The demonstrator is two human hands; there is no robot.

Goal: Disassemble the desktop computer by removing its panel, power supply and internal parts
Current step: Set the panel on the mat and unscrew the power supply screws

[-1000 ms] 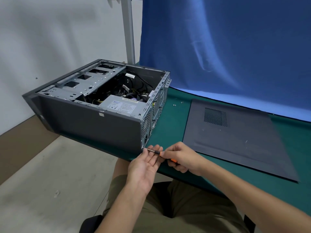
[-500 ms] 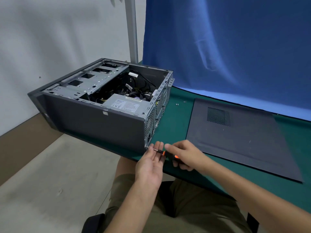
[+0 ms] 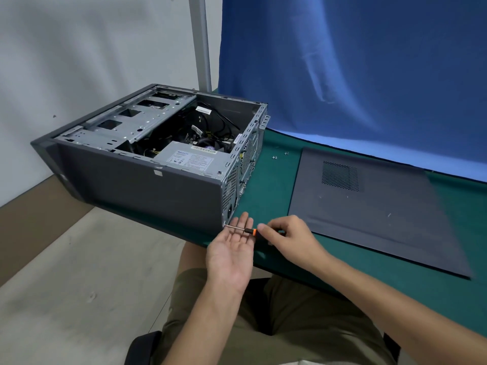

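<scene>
- Grey steel side panel (image 3: 369, 206) is off — flat on the green table (image 3: 268, 185), right of the opened computer case (image 3: 145, 185).
- Power supply (image 3: 192, 160) sits inside, not yet removed; its label is too small to read.
- Right hand (image 3: 287, 238) grips the screwdriver (image 3: 245, 230) at the case's rear corner; left hand (image 3: 232, 248), fingers straight and palm up, holds nothing.

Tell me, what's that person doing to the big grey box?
A person is taking apart a dark grey desktop computer case lying open on the green table. Their right hand grips an orange-and-black screwdriver, tip at the case's lower rear corner; the open left hand lies palm-up under its shaft. The flat dark grey side panel is already off, beside the case. The silver power supply box sits inside.
</scene>
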